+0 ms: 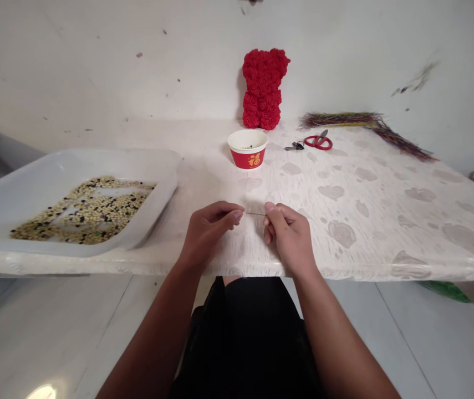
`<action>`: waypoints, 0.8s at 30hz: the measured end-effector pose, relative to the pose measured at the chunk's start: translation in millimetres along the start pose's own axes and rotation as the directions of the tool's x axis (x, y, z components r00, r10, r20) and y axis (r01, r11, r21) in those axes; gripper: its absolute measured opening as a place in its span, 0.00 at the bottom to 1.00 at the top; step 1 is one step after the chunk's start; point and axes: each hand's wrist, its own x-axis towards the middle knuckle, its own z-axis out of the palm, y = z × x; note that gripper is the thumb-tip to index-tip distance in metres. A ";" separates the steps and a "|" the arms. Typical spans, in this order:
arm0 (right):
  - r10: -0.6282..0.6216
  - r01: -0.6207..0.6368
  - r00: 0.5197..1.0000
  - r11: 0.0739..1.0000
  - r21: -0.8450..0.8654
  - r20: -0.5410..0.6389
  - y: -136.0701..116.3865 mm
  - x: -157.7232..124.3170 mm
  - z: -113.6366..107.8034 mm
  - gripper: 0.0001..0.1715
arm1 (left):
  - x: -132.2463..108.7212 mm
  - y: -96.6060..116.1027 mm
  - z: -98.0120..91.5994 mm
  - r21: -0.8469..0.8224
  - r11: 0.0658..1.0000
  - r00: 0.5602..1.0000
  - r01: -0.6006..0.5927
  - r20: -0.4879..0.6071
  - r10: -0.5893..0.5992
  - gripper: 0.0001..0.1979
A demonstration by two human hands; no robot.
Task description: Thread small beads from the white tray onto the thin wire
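A thin, dark wire-like strand [255, 214] runs straight and level between my two hands, just above the near part of the table. My left hand [212, 224] is closed in a pinch at its left end, thumb against fingertips. At the right end my right hand [289, 230] pinches it between thumb and curled index finger. Whether anything else sits inside the fingertips is too small to make out. Beyond the hands stands a red and white paper bowl [248, 149] with a gold character; a few small bits show inside it.
To the left, a white tray [164, 177] holds many pale and dark beads. A red rose-covered figure [263, 88] stands by the wall. Red-handled scissors [319, 142], small keys [295, 146] and bundles of coloured strands [340, 119] lie at back right on the patterned tablecloth [370, 227].
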 end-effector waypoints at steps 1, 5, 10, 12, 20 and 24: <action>-0.005 0.005 1.000 1.000 -0.002 -0.006 0.0 -0.4 -0.2 0.25 | 0.4 -0.8 -0.1 -0.013 1.000 1.000 0.003 -0.018 -0.003 0.07; -0.021 0.022 1.000 0.999 -0.049 0.013 -0.9 -1.2 -0.3 0.25 | 2.1 -3.5 -0.3 -0.016 0.999 0.997 0.029 -0.071 -0.030 0.11; -0.032 0.033 0.999 0.996 -0.080 0.017 -1.9 -1.1 -0.3 0.24 | 1.6 -2.2 0.8 -0.037 0.999 0.999 0.024 -0.036 -0.025 0.11; -0.034 0.035 0.999 0.996 -0.080 0.016 -1.9 -1.1 -0.1 0.24 | 0.9 -1.0 0.9 -0.042 0.999 1.000 0.016 -0.014 -0.016 0.10; -0.030 0.030 1.000 0.997 -0.069 0.000 -1.7 -0.4 0.5 0.24 | 0.5 3.2 1.7 -0.035 0.997 0.998 0.062 -0.001 -0.062 0.07; -0.026 0.026 1.000 0.996 -0.083 -0.002 -1.8 -0.3 0.9 0.24 | -0.4 5.2 2.1 -0.023 0.997 0.997 0.067 0.025 -0.067 0.05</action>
